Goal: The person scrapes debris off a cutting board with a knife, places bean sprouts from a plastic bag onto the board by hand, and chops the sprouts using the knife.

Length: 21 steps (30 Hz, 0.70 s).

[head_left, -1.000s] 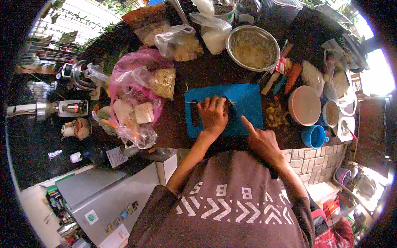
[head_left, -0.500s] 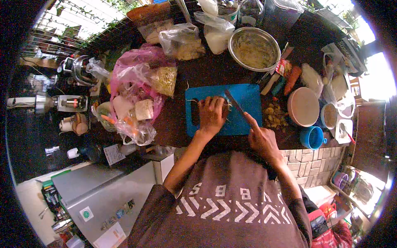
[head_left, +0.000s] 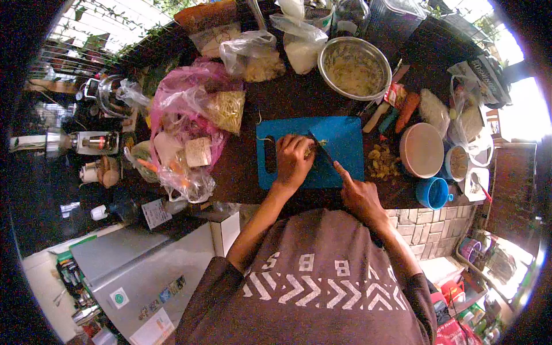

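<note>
A blue cutting board [head_left: 345,172] lies on the dark table in front of me. My left hand [head_left: 294,161] is closed over a bunch of bean sprouts [head_left: 310,154], pressing it down on the board; most of the bunch is hidden under the fingers. In my right hand [head_left: 361,198] is a knife [head_left: 325,153], index finger stretched along its back. Its dark blade slants up and left, right beside the left fingertips. Small pale cut pieces [head_left: 324,141] lie just right of the blade. Loose strands lie at the board's left edge.
A clear bag of bean sprouts [head_left: 227,110] rests by a pink plastic bag [head_left: 190,77] and a tempeh-like block [head_left: 198,152] on the left. Behind stands a steel bowl of batter [head_left: 356,69]. Right are yellowish scraps [head_left: 382,162], a pink bowl [head_left: 421,149] and a blue cup [head_left: 432,193].
The knife has shifted left, its blade now against the bunch by my left fingers. My right hand moved slightly left with it. Pale cut pieces now show right of the blade.
</note>
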Each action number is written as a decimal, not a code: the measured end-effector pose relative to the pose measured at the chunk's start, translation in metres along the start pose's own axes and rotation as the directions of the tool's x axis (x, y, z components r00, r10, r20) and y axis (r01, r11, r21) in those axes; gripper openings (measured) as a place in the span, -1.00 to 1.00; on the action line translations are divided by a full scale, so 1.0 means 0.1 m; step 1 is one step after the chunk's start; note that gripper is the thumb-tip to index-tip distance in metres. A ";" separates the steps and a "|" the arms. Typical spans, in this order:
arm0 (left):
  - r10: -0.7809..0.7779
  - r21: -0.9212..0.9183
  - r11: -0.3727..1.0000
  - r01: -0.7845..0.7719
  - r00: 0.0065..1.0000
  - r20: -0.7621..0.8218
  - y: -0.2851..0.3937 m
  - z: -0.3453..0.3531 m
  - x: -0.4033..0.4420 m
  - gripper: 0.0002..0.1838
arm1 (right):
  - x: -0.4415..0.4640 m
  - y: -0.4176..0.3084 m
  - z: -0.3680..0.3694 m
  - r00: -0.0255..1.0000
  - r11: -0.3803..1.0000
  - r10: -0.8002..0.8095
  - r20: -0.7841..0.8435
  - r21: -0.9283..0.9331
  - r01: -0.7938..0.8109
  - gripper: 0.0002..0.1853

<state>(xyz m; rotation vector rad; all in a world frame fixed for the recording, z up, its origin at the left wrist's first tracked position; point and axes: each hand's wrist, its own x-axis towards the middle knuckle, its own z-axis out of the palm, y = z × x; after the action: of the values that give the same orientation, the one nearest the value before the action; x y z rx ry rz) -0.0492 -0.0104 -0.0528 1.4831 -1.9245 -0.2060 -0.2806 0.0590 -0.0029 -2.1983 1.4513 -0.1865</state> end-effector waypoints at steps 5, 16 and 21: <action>0.023 0.017 1.000 -0.023 1.000 -0.016 -0.03 0.04 -0.02 -0.72 | 0.16 -0.02 0.08 0.989 0.986 -0.119 -0.092 -0.124 0.107 -0.12; 0.024 -0.009 1.000 -0.023 0.998 0.060 -0.06 -0.05 0.00 -0.62 | -0.05 -0.02 -0.21 0.999 0.994 -0.052 -0.015 -0.099 0.050 -0.16; 0.042 -0.062 0.997 -0.039 0.997 0.061 0.06 -0.24 0.07 -0.50 | -0.12 -0.15 -0.52 1.000 1.000 0.009 -0.023 0.019 -0.009 -0.21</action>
<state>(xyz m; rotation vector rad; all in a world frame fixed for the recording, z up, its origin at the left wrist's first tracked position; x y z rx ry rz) -0.0398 -0.0080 -0.0286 1.4119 -1.9781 -0.2924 -0.2931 0.0576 0.0507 -2.1809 1.4654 -0.2223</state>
